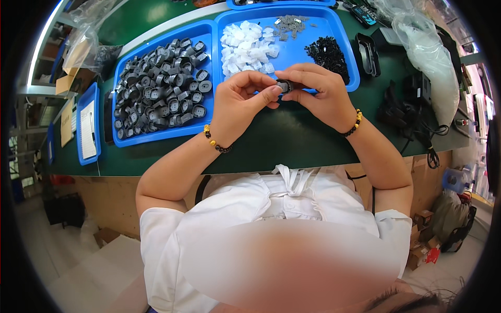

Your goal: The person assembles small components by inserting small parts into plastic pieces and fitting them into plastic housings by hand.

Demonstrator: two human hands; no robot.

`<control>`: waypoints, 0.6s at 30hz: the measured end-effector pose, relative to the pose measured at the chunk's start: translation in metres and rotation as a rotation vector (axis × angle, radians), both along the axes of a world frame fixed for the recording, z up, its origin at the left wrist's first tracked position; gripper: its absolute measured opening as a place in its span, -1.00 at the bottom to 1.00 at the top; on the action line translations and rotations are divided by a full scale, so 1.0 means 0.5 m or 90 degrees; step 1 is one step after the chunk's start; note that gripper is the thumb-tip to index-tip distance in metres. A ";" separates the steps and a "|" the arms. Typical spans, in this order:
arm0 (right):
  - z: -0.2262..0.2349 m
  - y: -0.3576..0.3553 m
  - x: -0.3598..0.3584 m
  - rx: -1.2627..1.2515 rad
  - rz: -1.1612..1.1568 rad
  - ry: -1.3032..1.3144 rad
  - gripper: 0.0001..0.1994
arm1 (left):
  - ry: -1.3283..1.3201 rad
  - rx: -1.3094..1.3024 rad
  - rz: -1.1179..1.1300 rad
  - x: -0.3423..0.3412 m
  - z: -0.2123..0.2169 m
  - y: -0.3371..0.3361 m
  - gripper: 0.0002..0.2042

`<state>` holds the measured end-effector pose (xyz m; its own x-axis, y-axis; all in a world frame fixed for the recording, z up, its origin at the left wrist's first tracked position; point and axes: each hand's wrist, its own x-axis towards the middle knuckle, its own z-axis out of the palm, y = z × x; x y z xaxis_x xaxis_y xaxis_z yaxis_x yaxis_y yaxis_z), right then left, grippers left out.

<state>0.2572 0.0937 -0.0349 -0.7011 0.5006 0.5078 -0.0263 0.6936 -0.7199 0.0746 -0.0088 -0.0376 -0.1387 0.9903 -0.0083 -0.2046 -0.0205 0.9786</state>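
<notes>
Left grip (239, 100) and right grip (330, 95) both pinched one small dark plastic piece (284, 86), mostly finger-hidden; the dark-grey rounded plastic caps (166, 86) were way too heaped to count.

The white top (219, 206) had loose short sleeves (159, 221) well back from the fingers (308, 77), plus a floppy white bow (296, 182) nearer to them. Just behind the fingers, the left bracelet (225, 149) and right bracelet (358, 123) were both beaded, black with some shiny gold mixed in.
</notes>
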 end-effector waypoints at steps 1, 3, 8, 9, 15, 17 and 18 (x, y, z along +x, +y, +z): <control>-0.002 0.001 0.000 -0.015 0.007 -0.008 -0.57 | 0.000 -0.001 0.000 0.000 -0.001 0.000 -0.84; -0.004 0.001 0.000 -0.030 0.013 -0.016 -0.58 | 0.033 -0.002 0.015 -0.001 -0.001 0.001 -0.84; -0.012 -0.001 0.000 -0.103 0.030 -0.007 -0.58 | 0.037 0.001 0.010 0.000 0.004 0.000 -0.83; -0.012 -0.001 0.000 -0.103 0.031 -0.008 -0.58 | 0.037 -0.005 -0.002 -0.002 0.005 0.000 -0.83; 0.002 -0.009 0.001 -0.124 0.058 -0.005 -0.57 | -0.090 -0.038 -0.035 -0.009 0.008 0.004 -0.77; -0.008 -0.006 0.001 -0.132 0.090 0.019 -0.55 | -0.092 -0.075 -0.055 -0.011 0.021 0.004 -0.77; -0.012 -0.004 0.001 -0.133 0.090 0.019 -0.55 | -0.093 -0.111 -0.076 -0.011 0.024 0.004 -0.76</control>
